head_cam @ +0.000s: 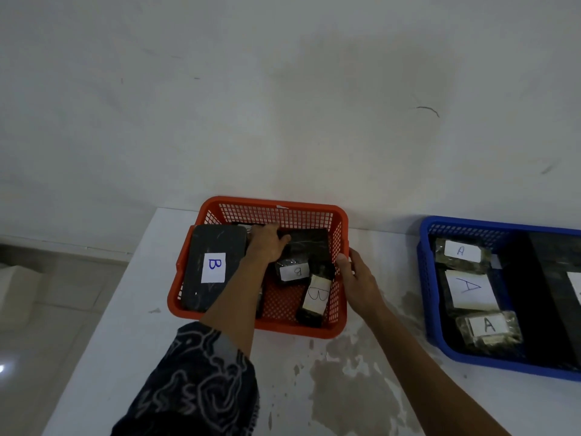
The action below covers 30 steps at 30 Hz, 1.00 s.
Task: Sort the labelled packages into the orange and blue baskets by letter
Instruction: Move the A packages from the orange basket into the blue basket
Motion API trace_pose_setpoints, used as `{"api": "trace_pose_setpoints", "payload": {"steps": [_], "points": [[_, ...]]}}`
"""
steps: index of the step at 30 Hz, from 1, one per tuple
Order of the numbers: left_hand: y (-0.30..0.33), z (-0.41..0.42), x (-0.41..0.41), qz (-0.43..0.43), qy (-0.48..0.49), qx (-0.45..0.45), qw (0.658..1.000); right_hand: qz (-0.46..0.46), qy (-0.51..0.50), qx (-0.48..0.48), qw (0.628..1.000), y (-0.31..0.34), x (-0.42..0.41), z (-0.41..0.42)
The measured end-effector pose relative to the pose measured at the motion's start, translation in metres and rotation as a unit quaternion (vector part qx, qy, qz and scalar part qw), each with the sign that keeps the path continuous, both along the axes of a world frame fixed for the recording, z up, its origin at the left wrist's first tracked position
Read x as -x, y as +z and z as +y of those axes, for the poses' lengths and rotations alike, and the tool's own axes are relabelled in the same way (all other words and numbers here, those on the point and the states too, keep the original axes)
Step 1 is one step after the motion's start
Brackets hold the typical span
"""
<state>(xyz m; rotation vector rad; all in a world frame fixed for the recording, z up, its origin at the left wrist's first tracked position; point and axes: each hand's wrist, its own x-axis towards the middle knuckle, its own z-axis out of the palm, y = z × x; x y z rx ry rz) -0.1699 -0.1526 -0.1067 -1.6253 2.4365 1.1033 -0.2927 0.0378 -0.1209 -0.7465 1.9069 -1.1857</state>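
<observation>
The orange basket stands at the back of the white table. It holds a large dark package labelled B leaning on its left wall, a small B package and a narrow B package. My left hand reaches into the basket, palm down, with its fingers curled over a dark package at the back; that package's label is hidden. My right hand grips the basket's right rim, thumb over the edge. The blue basket at the right holds three A packages.
The table stands against a pale wall, and its left edge drops to a tiled floor. Worn stains mark the tabletop in front of the orange basket. A large dark package fills the right part of the blue basket, cut off by the frame.
</observation>
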Motion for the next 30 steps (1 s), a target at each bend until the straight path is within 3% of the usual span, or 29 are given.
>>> {"api": "trace_pose_setpoints", "payload": {"steps": [9, 14, 20, 30], "points": [[0.001, -0.014, 0.001, 0.073, -0.031, -0.017, 0.997, -0.019, -0.009, -0.005, 1.000, 0.003, -0.003, 0.001], [0.024, -0.019, 0.002, 0.119, -0.035, 0.056, 0.991, -0.008, -0.006, -0.005, 1.000, 0.006, -0.004, 0.003], [0.033, -0.011, -0.007, 0.262, 0.034, -0.082, 0.961, 0.003, -0.008, -0.016, 1.000, 0.007, -0.005, 0.002], [0.009, 0.011, -0.017, 0.220, 0.109, -0.010, 0.969, -0.019, -0.008, -0.016, 1.000, 0.012, -0.006, 0.002]]}}
